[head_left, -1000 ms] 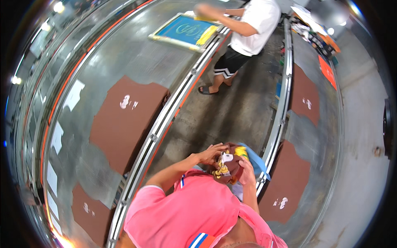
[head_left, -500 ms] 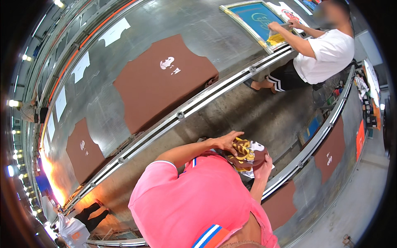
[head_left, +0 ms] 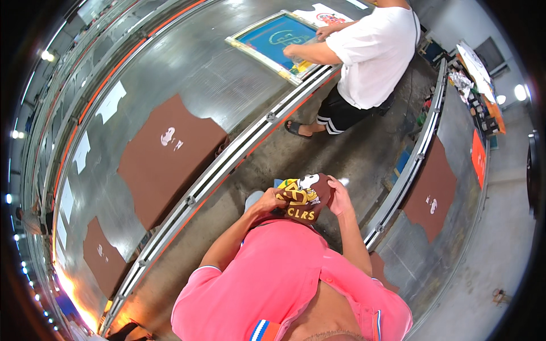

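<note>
In front of my chest I hold a piece of brown printed cloth [head_left: 319, 212], its front bearing a white, yellow and gold print with lettering. It bulges between my hands, and its full shape cannot be made out. My left hand [head_left: 267, 201] closes on its left side, fingers partly hidden by the cloth. On the opposite edge, my right hand [head_left: 339, 197] grips the upper right corner. Something blue and yellow shows behind the cloth's upper left edge.
Left of me runs a long grey printing table [head_left: 210, 85] with a metal rail [head_left: 227, 165], carrying brown shirt panels [head_left: 165, 153] and white pieces. Ahead, a person in a white shirt [head_left: 372, 57] works over a blue screen frame [head_left: 278, 40]. Another table with brown panels [head_left: 432, 193] stands right.
The cloth has turned and spread so its lettering shows. My left hand has moved left and closed on its side; my right hand has shifted up and left. The view has swung right.
</note>
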Demonstrator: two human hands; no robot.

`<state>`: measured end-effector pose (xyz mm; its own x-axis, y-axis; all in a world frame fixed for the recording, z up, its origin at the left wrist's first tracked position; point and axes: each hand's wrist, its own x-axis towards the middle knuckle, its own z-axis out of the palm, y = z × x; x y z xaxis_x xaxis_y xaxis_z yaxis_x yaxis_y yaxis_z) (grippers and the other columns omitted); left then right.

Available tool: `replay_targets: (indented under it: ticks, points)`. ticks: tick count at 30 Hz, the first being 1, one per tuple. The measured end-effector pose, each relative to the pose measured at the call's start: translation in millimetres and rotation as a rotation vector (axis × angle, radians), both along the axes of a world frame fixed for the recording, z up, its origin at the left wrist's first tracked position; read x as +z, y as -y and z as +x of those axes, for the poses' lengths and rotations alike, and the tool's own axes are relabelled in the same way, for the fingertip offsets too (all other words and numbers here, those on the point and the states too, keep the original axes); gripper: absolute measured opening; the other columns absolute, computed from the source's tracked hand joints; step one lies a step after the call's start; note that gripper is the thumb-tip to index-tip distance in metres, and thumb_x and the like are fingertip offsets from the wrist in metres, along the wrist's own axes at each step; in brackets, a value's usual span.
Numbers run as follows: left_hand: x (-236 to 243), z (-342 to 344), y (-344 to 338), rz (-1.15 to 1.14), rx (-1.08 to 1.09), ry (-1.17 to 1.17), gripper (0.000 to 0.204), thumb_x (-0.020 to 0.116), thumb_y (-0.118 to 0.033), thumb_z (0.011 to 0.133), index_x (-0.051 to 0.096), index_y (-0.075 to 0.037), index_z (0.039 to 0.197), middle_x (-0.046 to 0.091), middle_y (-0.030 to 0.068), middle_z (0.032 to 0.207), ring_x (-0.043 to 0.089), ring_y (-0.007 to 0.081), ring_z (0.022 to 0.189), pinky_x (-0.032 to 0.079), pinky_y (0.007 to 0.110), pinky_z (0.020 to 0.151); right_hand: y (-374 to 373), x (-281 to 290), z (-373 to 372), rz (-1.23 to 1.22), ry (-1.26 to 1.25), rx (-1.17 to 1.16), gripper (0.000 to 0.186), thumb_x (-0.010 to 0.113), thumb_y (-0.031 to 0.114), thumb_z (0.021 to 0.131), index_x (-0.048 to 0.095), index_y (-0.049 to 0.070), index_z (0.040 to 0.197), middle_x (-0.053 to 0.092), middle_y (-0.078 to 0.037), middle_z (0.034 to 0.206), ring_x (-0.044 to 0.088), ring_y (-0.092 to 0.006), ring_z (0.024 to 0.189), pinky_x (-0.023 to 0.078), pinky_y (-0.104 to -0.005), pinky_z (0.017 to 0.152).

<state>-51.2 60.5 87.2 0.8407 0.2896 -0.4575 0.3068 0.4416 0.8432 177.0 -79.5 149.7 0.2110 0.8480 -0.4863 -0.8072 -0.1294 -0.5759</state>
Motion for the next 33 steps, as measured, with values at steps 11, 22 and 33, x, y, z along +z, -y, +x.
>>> replay_targets:
  ticks: [11, 22, 33]
  points:
    - [-35, 66, -39, -0.224, -0.068, 0.052, 0.036, 0.064, -0.019, 0.087, 0.06, 0.002, 0.117, 0.066, 0.0096, 0.101, 0.065, 0.0178, 0.084, 0.053, 0.031, 0.074, -5, -53, 15, -0.032, -0.094, -0.562, 0.01, 0.062, 0.013, 0.084, 0.064, 0.005, 0.089, 0.064, -0.006, 0.087, 0.06, -0.0191, 0.079, 0.05, -0.0369, 0.074]
    - [-2, 179, -52, -0.459, -0.779, 0.064, 0.063, 0.054, 0.007, 0.071, 0.044, 0.005, 0.133, 0.059, 0.0204, 0.122, 0.062, 0.0347, 0.112, 0.052, 0.047, 0.096, 81, -106, -94, -0.005, -0.026, -1.211, 0.01, 0.066, 0.006, 0.086, 0.058, 0.009, 0.092, 0.063, -0.001, 0.087, 0.064, -0.0157, 0.079, 0.056, -0.0339, 0.069]
    - [43, 186, -40, -0.591, -0.667, 0.152, 0.062, 0.066, -0.001, 0.067, 0.052, 0.003, 0.127, 0.065, 0.0142, 0.114, 0.066, 0.0264, 0.103, 0.053, 0.04, 0.094, 73, -24, -76, 0.058, 0.216, -1.108, 0.045, 0.06, 0.033, 0.093, 0.053, 0.001, 0.124, 0.057, -0.009, 0.122, 0.051, -0.0177, 0.117, 0.037, -0.0356, 0.105]
